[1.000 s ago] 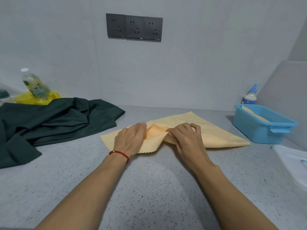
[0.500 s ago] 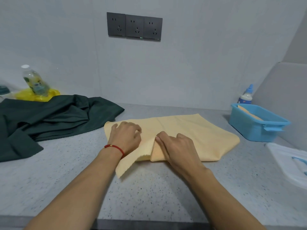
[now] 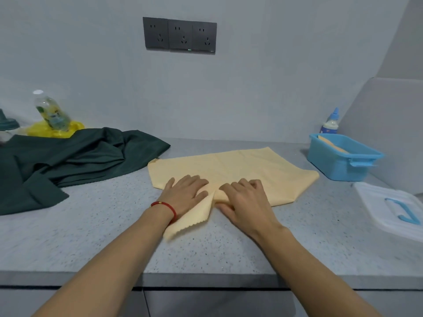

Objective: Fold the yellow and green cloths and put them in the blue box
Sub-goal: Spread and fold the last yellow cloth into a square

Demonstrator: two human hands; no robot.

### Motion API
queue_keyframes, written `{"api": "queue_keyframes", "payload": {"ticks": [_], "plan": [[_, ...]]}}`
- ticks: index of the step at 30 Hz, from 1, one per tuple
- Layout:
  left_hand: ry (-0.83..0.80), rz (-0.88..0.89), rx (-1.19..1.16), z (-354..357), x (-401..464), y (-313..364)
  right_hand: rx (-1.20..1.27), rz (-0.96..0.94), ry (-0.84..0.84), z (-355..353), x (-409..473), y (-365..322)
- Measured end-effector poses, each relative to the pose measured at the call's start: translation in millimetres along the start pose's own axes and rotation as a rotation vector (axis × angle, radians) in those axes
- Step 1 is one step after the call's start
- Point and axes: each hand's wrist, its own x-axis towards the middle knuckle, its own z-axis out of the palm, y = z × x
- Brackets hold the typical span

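Head view: your left hand (image 3: 185, 194) presses flat on the yellow cloth (image 3: 240, 170), your right hand (image 3: 246, 202) pinches its folded edge with curled fingers.

The scene is lit evenly and softly from above, with a cool grey-blue cast and no glare. Only faint shadows are cast beneath the forearms and beside the blue box (image 3: 343, 160). Wide-angle bending is seen at the edges, and fine detail is slightly softened.
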Motion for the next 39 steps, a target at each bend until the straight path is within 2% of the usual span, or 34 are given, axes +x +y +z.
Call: {"api": "queue_keyframes", "payload": {"ticks": [2, 7, 9, 12, 15, 19, 23, 26, 28, 29, 30, 32, 33, 34, 36, 38, 39], "plan": [[-0.028, -0.027, 0.042, 1, 0, 0, -0.077, 0.04, 0.097, 0, 0, 0], [-0.055, -0.152, 0.083, 3, -8, 10, -0.012, 0.212, 0.248, 2, -9, 16], [-0.04, -0.196, 0.073, 5, -13, 15, 0.075, 0.399, 0.287, 2, -11, 30], [-0.011, -0.254, 0.085, 5, -25, 24, 0.181, 0.795, 0.336, 0, -15, 54], [-0.009, -0.304, 0.215, 1, -37, 39, 0.252, 1.025, 0.369, -2, -22, 81], [0.003, -0.377, 0.473, -9, -48, 65, 0.328, 1.064, 0.482, -5, -36, 112], [-0.021, -0.421, 0.452, -25, -48, 85, 0.862, 1.056, 0.551, -6, -49, 134], [0.153, -0.372, 0.297, -32, -39, 93, 1.293, 1.003, 0.444, -12, -51, 136], [0.342, -0.212, 0.242, -26, -33, 91, 1.41, 0.987, 0.37, -10, -54, 140], [0.326, -0.128, 0.178, -19, -31, 85, 1.391, 0.966, 0.323, -10, -53, 139], [0.234, -0.07, 0.092, -11, -29, 81, 1.301, 0.943, 0.256, -12, -49, 141], [-0.038, -0.099, -0.009, 3, -26, 71, 0.956, 0.886, 0.04, -12, -35, 148], [-0.111, -0.147, -0.004, 7, -23, 68, 0.743, 0.88, -0.076, -13, -26, 152], [-0.142, -0.187, 0.007, 9, -21, 68, 0.578, 0.9, -0.148, -16, -16, 152], [-0.153, -0.256, 0.026, 5, -14, 78, 0.392, 0.886, -0.166, -20, -4, 143], [-0.169, -0.34, 0.111, -2, -9, 94, 0.255, 0.715, -0.217, -18, -1, 118], [-0.18, -0.369, 0.165, -4, -6, 103, 0.222, 0.615, -0.306, -12, -5, 105]]}}
